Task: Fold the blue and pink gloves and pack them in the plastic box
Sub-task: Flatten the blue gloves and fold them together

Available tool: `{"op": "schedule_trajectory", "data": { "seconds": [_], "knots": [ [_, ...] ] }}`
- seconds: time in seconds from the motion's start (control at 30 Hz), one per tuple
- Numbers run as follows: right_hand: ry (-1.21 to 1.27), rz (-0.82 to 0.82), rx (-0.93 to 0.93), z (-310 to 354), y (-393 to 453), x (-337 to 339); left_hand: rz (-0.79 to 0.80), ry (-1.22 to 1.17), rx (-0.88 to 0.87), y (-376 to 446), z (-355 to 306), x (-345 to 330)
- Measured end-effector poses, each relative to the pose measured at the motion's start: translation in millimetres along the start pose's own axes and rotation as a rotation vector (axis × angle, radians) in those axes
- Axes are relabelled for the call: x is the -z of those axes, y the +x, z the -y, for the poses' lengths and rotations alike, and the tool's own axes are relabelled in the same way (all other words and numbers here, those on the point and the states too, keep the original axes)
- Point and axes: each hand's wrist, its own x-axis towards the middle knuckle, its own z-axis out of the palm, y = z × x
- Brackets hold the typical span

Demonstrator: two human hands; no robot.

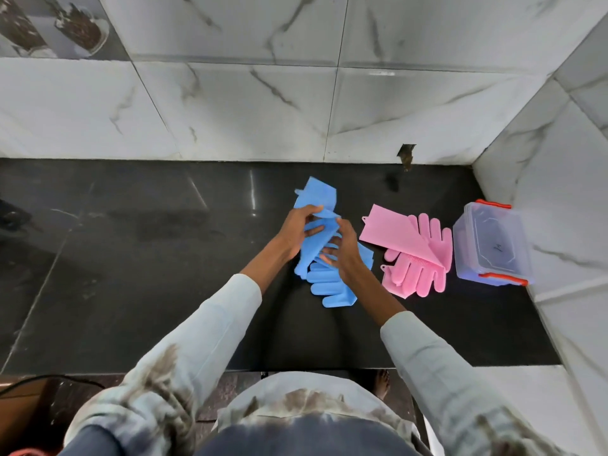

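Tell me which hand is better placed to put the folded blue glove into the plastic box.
Right, probably. The right hand is nearer the plastic box at the right; both hands grip the blue gloves.

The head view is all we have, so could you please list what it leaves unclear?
- Blue gloves, head view: middle hidden by left hand and right hand; fold unclear.
- Lower pink glove: cuff covered by upper pink glove.
- Plastic box: lid marking too small.
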Motion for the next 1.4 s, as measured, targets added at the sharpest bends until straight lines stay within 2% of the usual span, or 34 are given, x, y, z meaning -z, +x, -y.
{"op": "schedule_trajectory", "data": {
  "seconds": [0.13, 0.27, 0.33, 0.43, 0.5, 0.57, 0.63, 0.7, 0.77, 0.8, 0.87, 0.97, 1.03, 1.13, 1.17, 1.3, 1.33, 1.4],
  "knots": [
    [0.422, 0.401, -0.063, 1.2, -8.6, -0.1, 0.159, -0.015, -0.049, -2.2, -14.0, -2.3],
    [0.540, 0.592, -0.135, 3.8, -8.8, 6.3, 0.105, -0.049, -0.126, -6.2, -25.3, 12.9],
    [0.566, 0.648, -0.167, 8.4, -5.8, 5.7, 0.178, 0.116, -0.083, -10.3, -26.8, 24.2],
    [0.548, 0.688, -0.155, 16.6, -5.5, -6.2, 0.305, 0.509, -0.059, -17.6, -31.7, 36.9],
    [0.566, 0.645, -0.154, 15.8, -7.8, -15.3, 0.342, 0.547, -0.030, -23.3, -43.0, 45.8],
    [0.590, 0.599, -0.189, 12.6, -8.6, -20.4, 0.451, 0.628, 0.011, -25.2, -55.3, 58.3],
    [0.597, 0.534, -0.248, 1.7, -10.0, -26.1, 0.498, 0.901, 0.025, -30.4, -60.1, 73.5],
    [0.417, 0.432, -0.366, -19.1, -12.9, -32.2, 0.394, 1.168, 0.054, -33.6, -53.0, 91.5],
    [-0.106, 0.288, -0.254, -39.6, -11.8, -32.0, 0.167, 1.349, 0.113, -33.7, -36.2, 114.0],
    [-0.277, 0.245, -0.185, -45.1, -9.9, -31.0, 0.020, 1.393, 0.149, -35.2, -25.6, 126.0],
    [-0.456, 0.227, -0.165, -44.8, -8.6, -32.2, -0.245, 1.389, 0.192, -43.3, -5.9, 142.9],
    [-0.681, 0.223, -0.138, -37.9, -8.8, -36.1, -0.477, 1.373, 0.146, -51.0, 18.5, 152.6],
    [-0.821, 0.203, -0.082, -38.9, -8.8, -37.0, -0.527, 1.327, 0.089, -50.3, 26.7, 150.2],
    [-1.061, 0.210, 0.069, -36.3, -10.7, -37.7, -0.519, 1.241, 0.023, -48.2, 30.0, 139.7],
    [-1.100, 0.167, 0.158, -34.7, -9.8, -35.9, -0.518, 1.220, -0.004, -47.7, 30.7, 136.3],
    [-1.235, -0.181, 0.502, -17.4, -11.7, -8.7, -0.485, 1.161, -0.113, -43.2, 34.2, 127.3],
    [-1.265, -0.200, 0.535, -12.7, -11.0, 1.0, -0.482, 1.154, -0.122, -41.5, 34.3, 126.7],
    [-1.389, -0.100, 0.505, -6.7, -10.1, 19.1, -0.470, 1.146, -0.116, -37.2, 32.3, 124.5]
  ]
}}
